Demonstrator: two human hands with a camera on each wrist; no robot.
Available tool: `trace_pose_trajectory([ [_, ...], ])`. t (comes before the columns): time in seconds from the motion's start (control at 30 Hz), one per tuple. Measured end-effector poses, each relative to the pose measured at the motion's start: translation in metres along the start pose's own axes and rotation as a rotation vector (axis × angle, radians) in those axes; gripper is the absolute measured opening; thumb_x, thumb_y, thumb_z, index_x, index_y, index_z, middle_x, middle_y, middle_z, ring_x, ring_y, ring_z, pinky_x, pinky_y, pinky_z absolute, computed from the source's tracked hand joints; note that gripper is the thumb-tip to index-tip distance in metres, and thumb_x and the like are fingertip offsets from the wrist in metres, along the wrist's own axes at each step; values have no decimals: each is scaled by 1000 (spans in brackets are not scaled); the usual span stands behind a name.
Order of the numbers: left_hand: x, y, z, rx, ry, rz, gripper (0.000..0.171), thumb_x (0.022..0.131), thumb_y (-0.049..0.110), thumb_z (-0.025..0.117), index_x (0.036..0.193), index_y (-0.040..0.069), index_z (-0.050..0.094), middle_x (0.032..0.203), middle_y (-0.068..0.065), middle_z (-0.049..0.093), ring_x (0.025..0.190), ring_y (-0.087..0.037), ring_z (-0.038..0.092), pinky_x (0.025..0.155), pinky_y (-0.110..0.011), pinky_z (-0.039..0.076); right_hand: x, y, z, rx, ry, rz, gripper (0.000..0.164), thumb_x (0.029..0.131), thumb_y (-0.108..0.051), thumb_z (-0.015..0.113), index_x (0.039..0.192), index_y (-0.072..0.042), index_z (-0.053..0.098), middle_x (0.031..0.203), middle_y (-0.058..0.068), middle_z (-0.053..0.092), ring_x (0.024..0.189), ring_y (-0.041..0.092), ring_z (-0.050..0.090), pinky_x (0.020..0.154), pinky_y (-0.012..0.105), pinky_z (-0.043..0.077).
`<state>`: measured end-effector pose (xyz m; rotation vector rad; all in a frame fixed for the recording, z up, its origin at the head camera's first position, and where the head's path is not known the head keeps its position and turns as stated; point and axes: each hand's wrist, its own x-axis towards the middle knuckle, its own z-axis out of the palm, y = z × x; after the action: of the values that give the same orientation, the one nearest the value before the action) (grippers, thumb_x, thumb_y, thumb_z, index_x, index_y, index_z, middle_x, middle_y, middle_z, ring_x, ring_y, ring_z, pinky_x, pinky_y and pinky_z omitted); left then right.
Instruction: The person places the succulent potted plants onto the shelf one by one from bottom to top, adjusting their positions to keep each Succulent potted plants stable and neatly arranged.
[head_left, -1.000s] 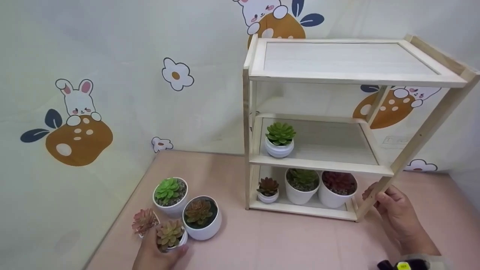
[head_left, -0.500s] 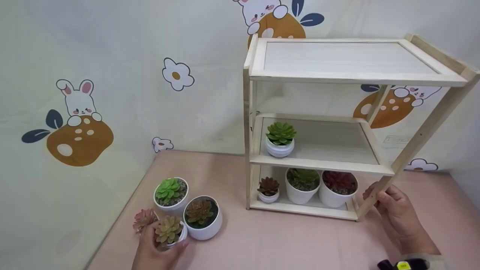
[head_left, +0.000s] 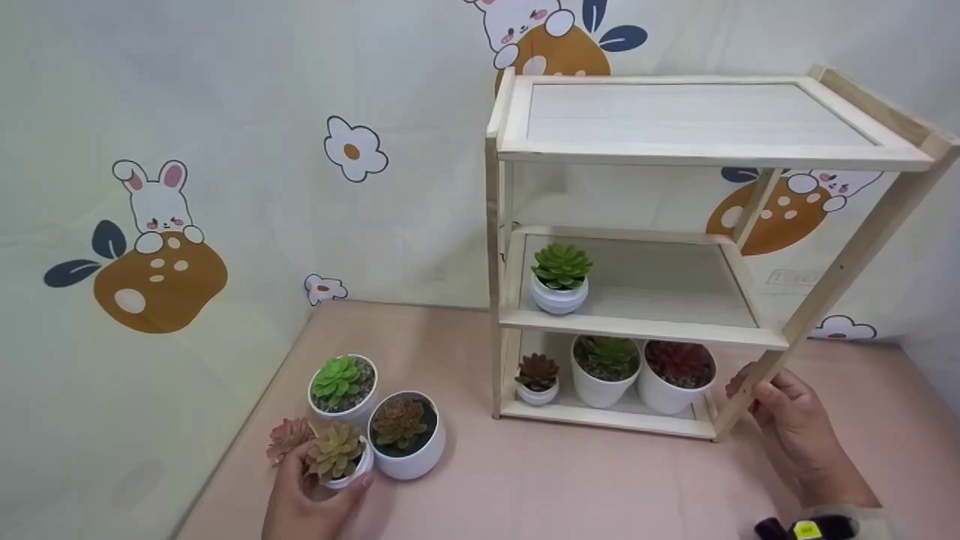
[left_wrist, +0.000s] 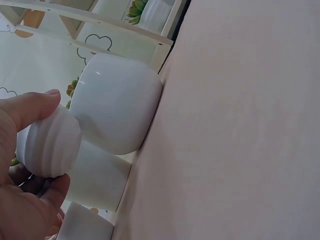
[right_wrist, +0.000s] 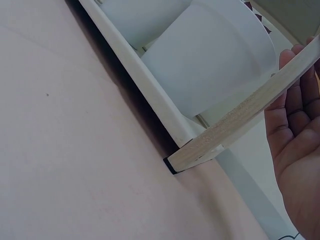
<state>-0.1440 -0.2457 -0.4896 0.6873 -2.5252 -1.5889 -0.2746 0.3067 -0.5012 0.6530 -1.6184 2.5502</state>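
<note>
My left hand [head_left: 306,506] holds a small white ribbed pot [left_wrist: 52,142] with a yellowish-pink succulent [head_left: 335,451], thumb on one side and fingers on the other. In the left wrist view this pot is raised off the pink tabletop. Close around it stand a pink succulent [head_left: 289,439], partly covered by the hand, a bright green succulent pot [head_left: 343,386] and a brown succulent pot [head_left: 406,435]. On the right, my right hand [head_left: 796,420] grips the lower front post [right_wrist: 235,112] of a wooden shelf rack [head_left: 645,328], fingers behind the post.
A small green succulent [head_left: 561,276] sits at the left of the middle shelf. On the bottom shelf stand a small brown succulent [head_left: 537,379], a green one [head_left: 606,371] and a dark red one [head_left: 677,377]. A printed wall [head_left: 420,210] closes off the back.
My left hand and the small pot have shifted slightly left and up, and the succulent leans a little more to the left. The right hand stays on the post.
</note>
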Motion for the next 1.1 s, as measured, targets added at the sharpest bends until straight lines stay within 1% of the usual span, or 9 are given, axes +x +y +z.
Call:
trace_pose_trajectory([
  [0.27, -8, 8, -1, -35, 32, 45, 96, 69, 30, 87, 140, -1, 30, 156, -20, 20, 145, -34, 20, 117, -49, 22, 0, -4, 1, -27, 14, 64, 24, 102, -1, 40, 105, -5, 63, 97, 5, 66, 93, 14, 63, 84, 23, 51],
  [0.43, -16, 12, 6, -106, 88, 119, 85, 69, 18, 87, 134, -1, 36, 145, -18, 36, 140, -30, 30, 115, -46, 25, 0, -2, 1, -19, 20, 39, 22, 101, -2, 41, 104, -3, 63, 95, 6, 66, 91, 16, 64, 84, 24, 51],
  [0.57, -22, 16, 10, -114, 111, 159, 82, 68, 16, 88, 131, -2, 39, 137, -18, 42, 135, -31, 36, 114, -47, 27, 0, -2, 1, -25, 22, 30, 23, 101, 1, 41, 102, -3, 63, 94, 7, 66, 89, 17, 64, 82, 25, 53],
  [0.77, -29, 26, 15, -99, 52, 126, 86, 68, 24, 88, 134, 0, 37, 138, -16, 39, 134, -31, 36, 116, -47, 26, 0, -3, 1, -21, 45, 29, 20, 100, 1, 44, 101, -1, 64, 93, 9, 65, 87, 18, 63, 79, 26, 53],
  [0.8, -31, 28, 16, -114, 51, 137, 86, 68, 23, 88, 133, 0, 37, 137, -15, 40, 134, -30, 38, 116, -40, 28, 0, -3, 1, -22, 49, 28, 20, 100, 1, 44, 101, -1, 64, 93, 9, 65, 87, 18, 63, 79, 26, 53],
  [0.93, -36, 34, 24, -150, 33, 148, 84, 67, 21, 89, 132, 2, 39, 136, -13, 43, 133, -28, 39, 115, -38, 28, 0, -2, 1, -8, 57, 22, 20, 99, 2, 44, 101, -1, 64, 93, 9, 66, 87, 18, 64, 79, 26, 53],
  [1.0, -38, 36, 29, -160, 34, 183, 81, 66, 18, 89, 130, 2, 42, 133, -11, 46, 129, -25, 43, 114, -37, 31, 0, -1, 1, -4, 65, 21, 20, 99, 2, 45, 101, -1, 65, 92, 9, 66, 87, 18, 64, 79, 26, 53],
  [1.03, -38, 37, 32, -146, 22, 179, 81, 66, 20, 89, 130, 3, 42, 132, -10, 46, 129, -25, 43, 114, -43, 30, 0, 0, 1, -4, 67, 20, 20, 99, 2, 45, 101, -1, 65, 92, 9, 66, 87, 18, 64, 79, 26, 53],
  [1.1, -41, 39, 37, -147, 9, 200, 81, 64, 21, 90, 129, 4, 45, 130, -9, 47, 126, -24, 45, 112, -42, 33, 0, 0, 2, -16, 78, 29, 20, 99, 1, 45, 100, -2, 64, 92, 8, 66, 87, 18, 63, 80, 26, 53],
])
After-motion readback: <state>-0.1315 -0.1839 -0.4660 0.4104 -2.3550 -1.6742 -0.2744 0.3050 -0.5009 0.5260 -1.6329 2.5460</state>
